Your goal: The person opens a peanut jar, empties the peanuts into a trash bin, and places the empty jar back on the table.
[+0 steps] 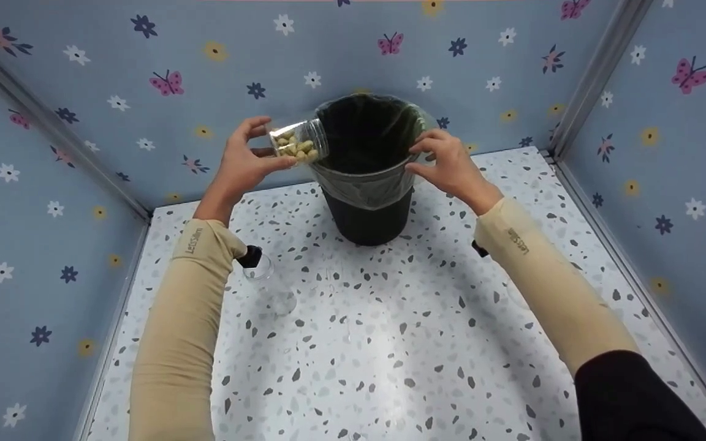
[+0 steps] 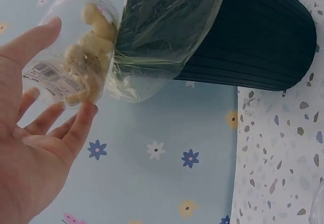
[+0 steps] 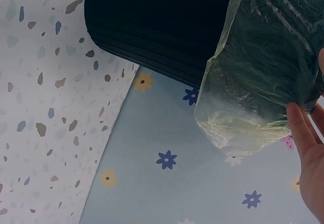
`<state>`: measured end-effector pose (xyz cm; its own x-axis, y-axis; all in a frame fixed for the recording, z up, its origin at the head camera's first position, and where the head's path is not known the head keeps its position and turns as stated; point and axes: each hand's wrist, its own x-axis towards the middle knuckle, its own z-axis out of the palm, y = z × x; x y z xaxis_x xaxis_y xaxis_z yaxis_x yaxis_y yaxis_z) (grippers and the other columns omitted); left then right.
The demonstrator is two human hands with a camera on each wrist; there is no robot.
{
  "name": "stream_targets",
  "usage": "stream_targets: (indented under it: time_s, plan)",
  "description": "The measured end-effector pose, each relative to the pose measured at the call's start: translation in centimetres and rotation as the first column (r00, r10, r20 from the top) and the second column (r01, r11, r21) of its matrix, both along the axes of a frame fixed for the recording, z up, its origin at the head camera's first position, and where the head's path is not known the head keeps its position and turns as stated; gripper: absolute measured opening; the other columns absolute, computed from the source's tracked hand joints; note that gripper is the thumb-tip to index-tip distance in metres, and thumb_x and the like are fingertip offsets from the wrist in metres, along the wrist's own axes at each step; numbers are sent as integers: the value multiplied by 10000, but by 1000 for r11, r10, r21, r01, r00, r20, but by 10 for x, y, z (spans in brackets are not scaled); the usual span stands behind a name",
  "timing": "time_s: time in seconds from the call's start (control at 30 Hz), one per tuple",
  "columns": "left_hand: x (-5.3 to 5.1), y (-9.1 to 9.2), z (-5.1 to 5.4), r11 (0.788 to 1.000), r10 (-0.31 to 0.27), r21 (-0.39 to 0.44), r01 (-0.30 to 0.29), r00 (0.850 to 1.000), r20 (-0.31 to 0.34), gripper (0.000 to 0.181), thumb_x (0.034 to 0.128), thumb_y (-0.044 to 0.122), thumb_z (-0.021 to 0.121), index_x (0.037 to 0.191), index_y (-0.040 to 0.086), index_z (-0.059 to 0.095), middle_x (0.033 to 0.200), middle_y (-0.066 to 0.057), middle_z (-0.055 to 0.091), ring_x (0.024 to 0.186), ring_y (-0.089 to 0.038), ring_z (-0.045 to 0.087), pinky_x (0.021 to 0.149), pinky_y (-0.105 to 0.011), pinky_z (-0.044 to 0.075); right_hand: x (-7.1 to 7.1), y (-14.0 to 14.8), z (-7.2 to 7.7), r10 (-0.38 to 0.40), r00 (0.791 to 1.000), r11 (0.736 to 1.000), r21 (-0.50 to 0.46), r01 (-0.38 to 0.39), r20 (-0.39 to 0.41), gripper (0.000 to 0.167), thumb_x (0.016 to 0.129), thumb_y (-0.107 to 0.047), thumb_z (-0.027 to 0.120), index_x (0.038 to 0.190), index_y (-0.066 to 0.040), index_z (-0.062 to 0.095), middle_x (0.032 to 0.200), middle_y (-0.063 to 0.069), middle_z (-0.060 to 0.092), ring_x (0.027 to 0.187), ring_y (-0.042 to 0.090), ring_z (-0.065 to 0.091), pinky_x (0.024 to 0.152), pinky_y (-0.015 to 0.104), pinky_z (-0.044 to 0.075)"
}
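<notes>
My left hand (image 1: pixel 246 159) grips a clear jar (image 1: pixel 278 131) between thumb and fingers, with a barcode label visible in the left wrist view. Yellowish peanuts in their shells (image 1: pixel 296 147) lie inside it. The jar is tipped on its side, its neck pointing right at the left edge of a black trash bin (image 1: pixel 365 223). A translucent trash bag (image 1: pixel 368 190) lines the bin and folds down over its rim. My right hand (image 1: pixel 448 162) holds the bin's right rim, thumb and fingers bent about the bag-covered edge. In the right wrist view, its fingers (image 3: pixel 301 128) touch the bag.
A clear container (image 1: pixel 258 269) stands on the speckled white surface (image 1: pixel 353 343) under my left wrist, partly hidden. Blue flowered walls (image 1: pixel 310 49) rise behind the bin and on both sides, with metal strips (image 1: pixel 598 67) at the corners.
</notes>
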<state>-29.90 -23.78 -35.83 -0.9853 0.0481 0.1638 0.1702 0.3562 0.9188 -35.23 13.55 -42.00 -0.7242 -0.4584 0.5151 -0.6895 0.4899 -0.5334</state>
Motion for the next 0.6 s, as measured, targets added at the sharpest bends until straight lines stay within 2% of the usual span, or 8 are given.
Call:
stream_targets:
  time_s: [0.17,0.43,0.6]
  plan:
    - [-2,2,0,998,3,-61,-4,1000,-17,855,745,216,864,1458,183,394,1429,-87,390,1187,-308,542,914,-393,511,0,0,0,4,1000,1000,-14,-4,-10,258,850,-173,771,1047,-17,712,1125,101,596,1006,230,597,812,371,535]
    - [-3,8,0,992,28,-119,-34,998,-53,857,757,229,855,1477,213,389,1469,-86,362,1210,-287,520,961,-371,479,0,1,-4,1,1000,1000,-19,-2,-25,267,853,-175,767,1054,-8,711,1145,147,594,1009,253,600,809,367,535]
    - [-4,12,-2,989,30,-143,-41,996,-78,860,758,229,855,1481,227,391,1471,-77,371,1201,-267,524,969,-374,472,0,1,-3,-4,1000,1000,-22,3,-26,266,851,-178,770,1052,-12,713,1138,129,598,1003,257,604,807,372,536]
